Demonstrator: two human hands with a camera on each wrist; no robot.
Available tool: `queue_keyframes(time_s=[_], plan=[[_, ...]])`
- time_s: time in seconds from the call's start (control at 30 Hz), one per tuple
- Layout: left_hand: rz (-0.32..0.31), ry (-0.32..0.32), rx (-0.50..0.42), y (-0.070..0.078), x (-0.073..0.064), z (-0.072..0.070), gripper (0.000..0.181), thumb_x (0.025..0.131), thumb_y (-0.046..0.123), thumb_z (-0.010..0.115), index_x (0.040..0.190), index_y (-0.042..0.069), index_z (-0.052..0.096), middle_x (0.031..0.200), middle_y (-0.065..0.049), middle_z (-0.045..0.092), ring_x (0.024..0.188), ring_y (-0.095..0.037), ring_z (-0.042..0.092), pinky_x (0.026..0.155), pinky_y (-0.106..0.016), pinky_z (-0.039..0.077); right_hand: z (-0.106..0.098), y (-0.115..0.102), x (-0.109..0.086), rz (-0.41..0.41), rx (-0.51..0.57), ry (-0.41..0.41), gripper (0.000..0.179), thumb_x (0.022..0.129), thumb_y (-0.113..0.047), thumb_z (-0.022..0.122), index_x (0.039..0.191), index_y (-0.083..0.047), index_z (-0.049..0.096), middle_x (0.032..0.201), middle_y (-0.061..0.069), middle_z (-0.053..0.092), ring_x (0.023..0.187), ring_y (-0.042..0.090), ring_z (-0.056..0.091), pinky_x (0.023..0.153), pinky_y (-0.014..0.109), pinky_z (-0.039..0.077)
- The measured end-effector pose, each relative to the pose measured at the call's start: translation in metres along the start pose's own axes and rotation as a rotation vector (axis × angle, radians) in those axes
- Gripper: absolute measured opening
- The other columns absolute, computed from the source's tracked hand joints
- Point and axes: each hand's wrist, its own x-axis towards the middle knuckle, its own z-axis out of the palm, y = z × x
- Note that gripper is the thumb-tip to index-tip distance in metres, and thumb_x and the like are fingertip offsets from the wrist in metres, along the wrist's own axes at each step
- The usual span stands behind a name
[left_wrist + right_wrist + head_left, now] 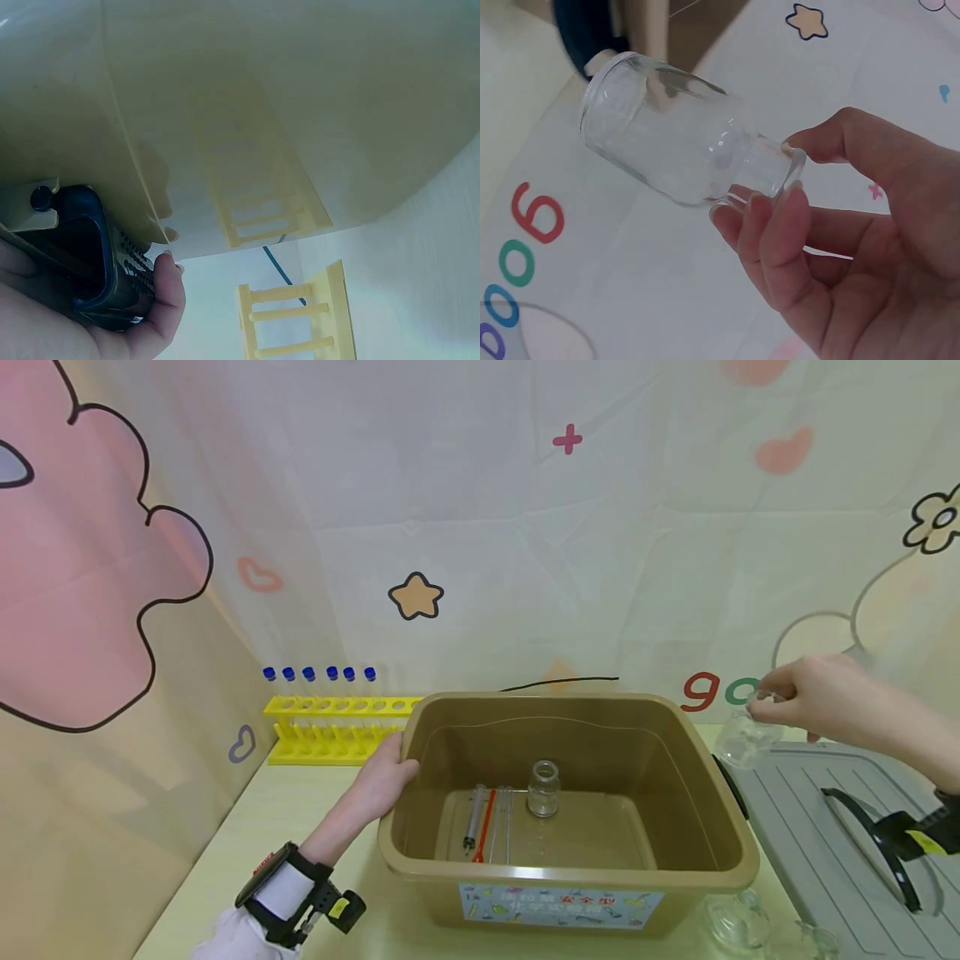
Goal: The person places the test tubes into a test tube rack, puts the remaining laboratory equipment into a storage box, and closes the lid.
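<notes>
A brown plastic bin [570, 881] stands on the table in front of me. With my left hand [382, 777] I grip the bin's black side handle [112, 262], my fingers curled round it. My right hand [825, 697] pinches a clear glass bottle [675, 135] by its neck. The bottle is tilted and held up beyond the bin's right rim, over the grey lid's far end. Inside the bin, another small glass bottle [543, 789] stands upright. Left of it lie a syringe-like tube [474, 818], a red stick [485, 827] and thin clear rods [507, 827].
Behind the bin's left side is a yellow rack [330, 706] of blue-capped test tubes. A grey ridged lid [825, 827] with a black handle lies at the right. Clear glassware [738, 922] stands by the bin's front right corner. A patterned cloth [480, 527] hangs behind.
</notes>
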Motion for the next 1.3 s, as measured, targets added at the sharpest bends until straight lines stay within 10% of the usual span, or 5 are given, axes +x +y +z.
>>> queue_keyframes(time_s=[1.3], plan=[[-0.032,-0.001,-0.002,-0.001,0.0,0.0,0.033,0.082,0.0,0.043,0.113,-0.01,0.043,0.099,-0.019,0.053,0.086,-0.029,0.055,0.073,-0.04,0.047,0.055,-0.099,0.063,-0.164,0.099,-0.139,0.009,0.077,-0.007,0.062,0.07,-0.002,0.062,0.061,0.0,0.056,0.043,0.012,0.054,0.042,0.025,0.046]])
